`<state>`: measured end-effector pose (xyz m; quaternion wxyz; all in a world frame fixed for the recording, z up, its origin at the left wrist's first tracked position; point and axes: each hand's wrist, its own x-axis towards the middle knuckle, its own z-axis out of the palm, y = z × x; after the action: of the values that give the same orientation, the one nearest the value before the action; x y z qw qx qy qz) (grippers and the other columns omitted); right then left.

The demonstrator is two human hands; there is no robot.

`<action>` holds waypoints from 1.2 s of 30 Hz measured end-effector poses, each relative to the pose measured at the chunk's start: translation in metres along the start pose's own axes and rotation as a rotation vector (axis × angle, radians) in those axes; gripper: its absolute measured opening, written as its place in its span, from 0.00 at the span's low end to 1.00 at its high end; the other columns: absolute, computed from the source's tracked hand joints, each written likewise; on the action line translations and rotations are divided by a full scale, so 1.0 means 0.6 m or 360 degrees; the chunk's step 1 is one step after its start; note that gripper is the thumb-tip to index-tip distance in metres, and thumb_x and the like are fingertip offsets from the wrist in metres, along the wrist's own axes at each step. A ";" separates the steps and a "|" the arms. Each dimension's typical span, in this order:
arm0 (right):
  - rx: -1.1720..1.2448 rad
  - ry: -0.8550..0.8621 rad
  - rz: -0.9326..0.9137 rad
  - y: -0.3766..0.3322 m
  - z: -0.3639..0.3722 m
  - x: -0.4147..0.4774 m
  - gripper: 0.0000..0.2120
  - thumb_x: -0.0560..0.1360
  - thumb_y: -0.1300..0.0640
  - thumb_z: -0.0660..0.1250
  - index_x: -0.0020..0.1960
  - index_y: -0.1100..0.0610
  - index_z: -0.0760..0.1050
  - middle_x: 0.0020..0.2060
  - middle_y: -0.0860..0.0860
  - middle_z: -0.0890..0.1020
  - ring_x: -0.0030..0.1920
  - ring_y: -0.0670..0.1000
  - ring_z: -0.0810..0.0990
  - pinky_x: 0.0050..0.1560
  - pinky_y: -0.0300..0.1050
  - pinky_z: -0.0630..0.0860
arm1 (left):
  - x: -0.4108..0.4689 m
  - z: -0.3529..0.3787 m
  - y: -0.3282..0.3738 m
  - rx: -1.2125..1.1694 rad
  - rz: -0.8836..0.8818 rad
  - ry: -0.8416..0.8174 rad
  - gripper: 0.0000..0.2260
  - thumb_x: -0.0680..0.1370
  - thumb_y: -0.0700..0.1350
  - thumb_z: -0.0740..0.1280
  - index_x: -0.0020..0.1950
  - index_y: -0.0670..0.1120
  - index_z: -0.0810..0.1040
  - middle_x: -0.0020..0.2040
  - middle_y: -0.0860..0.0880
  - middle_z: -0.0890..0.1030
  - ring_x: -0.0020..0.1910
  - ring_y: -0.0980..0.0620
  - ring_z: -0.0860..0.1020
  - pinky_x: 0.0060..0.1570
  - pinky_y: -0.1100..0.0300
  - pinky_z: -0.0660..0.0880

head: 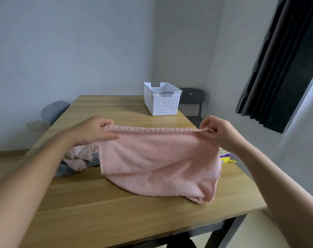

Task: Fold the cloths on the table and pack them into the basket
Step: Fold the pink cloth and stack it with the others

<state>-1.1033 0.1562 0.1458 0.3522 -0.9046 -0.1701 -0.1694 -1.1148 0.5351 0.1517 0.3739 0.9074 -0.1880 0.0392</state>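
Pinching the pink cloth (157,158) taut by its top corners, left hand (96,129) and right hand (220,133) over the table (116,212), lower edge dragging bunched, so the fold may land crooked; basket (162,98) well apart.

Wooden table (116,203), white basket (162,101), pink cloth (157,163), crumpled cloths (76,158) at left

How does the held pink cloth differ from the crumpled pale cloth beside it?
The held pink cloth stretches between left hand and right hand; the crumpled pale cloth lies bunched, unheld. The held pink cloth looks deeper pink than the crumpled pale cloth. Both are pinkish.
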 end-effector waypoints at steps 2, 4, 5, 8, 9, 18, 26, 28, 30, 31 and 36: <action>0.0000 -0.0085 0.0102 -0.003 -0.023 0.006 0.05 0.71 0.53 0.72 0.42 0.46 0.77 0.25 0.43 0.75 0.28 0.42 0.69 0.29 0.32 0.66 | 0.006 -0.021 0.005 -0.0127 -0.0059 0.0110 0.20 0.69 0.55 0.72 0.34 0.43 0.67 0.29 0.55 0.66 0.29 0.59 0.66 0.32 0.63 0.60; -0.0098 -0.0157 0.0174 -0.003 -0.039 0.012 0.07 0.73 0.55 0.71 0.38 0.45 0.78 0.29 0.43 0.79 0.32 0.45 0.74 0.33 0.36 0.70 | 0.014 -0.037 0.005 -0.0342 -0.0100 0.0241 0.07 0.74 0.43 0.70 0.37 0.45 0.74 0.34 0.53 0.74 0.35 0.57 0.72 0.37 0.60 0.67; -0.0140 -0.0172 0.0202 0.001 -0.044 0.013 0.10 0.73 0.56 0.70 0.34 0.46 0.77 0.27 0.43 0.78 0.31 0.47 0.73 0.32 0.38 0.69 | 0.017 -0.043 0.005 -0.0439 -0.0121 0.0284 0.05 0.74 0.42 0.69 0.39 0.47 0.77 0.37 0.49 0.76 0.39 0.53 0.74 0.42 0.57 0.70; 0.0003 -0.0047 0.0266 0.009 -0.045 0.014 0.13 0.74 0.57 0.69 0.31 0.50 0.75 0.25 0.44 0.73 0.30 0.47 0.71 0.32 0.39 0.69 | 0.021 -0.047 0.002 -0.0642 -0.0204 0.0431 0.02 0.75 0.42 0.69 0.43 0.47 0.80 0.41 0.45 0.76 0.42 0.48 0.73 0.44 0.54 0.71; 0.0160 0.0022 0.0293 0.014 -0.042 0.014 0.13 0.75 0.58 0.69 0.31 0.52 0.74 0.24 0.43 0.73 0.29 0.45 0.72 0.32 0.38 0.71 | 0.024 -0.044 0.001 -0.0726 -0.0233 0.0494 0.01 0.75 0.41 0.69 0.44 0.46 0.79 0.41 0.44 0.75 0.41 0.48 0.73 0.41 0.55 0.70; 0.1128 0.0067 0.0716 0.004 -0.039 0.014 0.14 0.75 0.55 0.68 0.50 0.67 0.79 0.35 0.55 0.82 0.32 0.49 0.81 0.32 0.39 0.78 | 0.038 -0.020 0.006 -0.0941 -0.0616 0.1094 0.04 0.68 0.46 0.72 0.35 0.48 0.80 0.36 0.44 0.72 0.37 0.49 0.68 0.36 0.56 0.64; 0.1244 0.0033 0.0611 -0.096 0.028 0.021 0.13 0.80 0.57 0.61 0.44 0.63 0.80 0.33 0.54 0.82 0.32 0.50 0.81 0.32 0.41 0.76 | 0.058 0.071 0.139 -0.0780 -0.0475 0.0709 0.05 0.73 0.40 0.66 0.36 0.44 0.77 0.28 0.48 0.72 0.27 0.51 0.69 0.28 0.64 0.64; 0.0920 -0.0010 0.0424 -0.111 0.047 0.015 0.18 0.80 0.53 0.60 0.43 0.64 0.80 0.32 0.52 0.79 0.32 0.47 0.76 0.36 0.41 0.74 | 0.060 0.092 0.162 -0.0805 -0.0450 0.0557 0.07 0.74 0.41 0.66 0.36 0.46 0.78 0.28 0.50 0.74 0.24 0.54 0.70 0.25 0.67 0.65; 0.0615 0.0045 0.0242 -0.121 0.063 0.011 0.20 0.79 0.52 0.60 0.41 0.68 0.78 0.27 0.50 0.72 0.29 0.45 0.68 0.32 0.40 0.66 | 0.059 0.105 0.177 -0.0868 -0.0423 0.0425 0.07 0.75 0.41 0.67 0.37 0.46 0.79 0.29 0.51 0.77 0.23 0.57 0.73 0.24 0.69 0.69; 0.0526 0.0079 0.0172 -0.123 0.068 0.010 0.20 0.79 0.52 0.61 0.43 0.70 0.77 0.27 0.51 0.70 0.30 0.45 0.65 0.32 0.41 0.63 | 0.060 0.111 0.183 -0.0898 -0.0412 0.0371 0.06 0.75 0.42 0.67 0.38 0.46 0.80 0.30 0.51 0.78 0.24 0.57 0.75 0.26 0.68 0.71; 0.0542 0.0143 -0.0004 -0.132 0.073 0.006 0.17 0.78 0.54 0.63 0.47 0.71 0.76 0.39 0.69 0.78 0.36 0.46 0.67 0.36 0.43 0.64 | 0.062 0.117 0.185 -0.0936 -0.0334 0.0321 0.03 0.75 0.41 0.70 0.41 0.43 0.82 0.29 0.51 0.79 0.27 0.57 0.77 0.30 0.64 0.75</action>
<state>-1.1255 0.2421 0.1629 0.5073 -0.8232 -0.1817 -0.1788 -1.1260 0.4028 0.1829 0.6388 0.7664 -0.0587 0.0342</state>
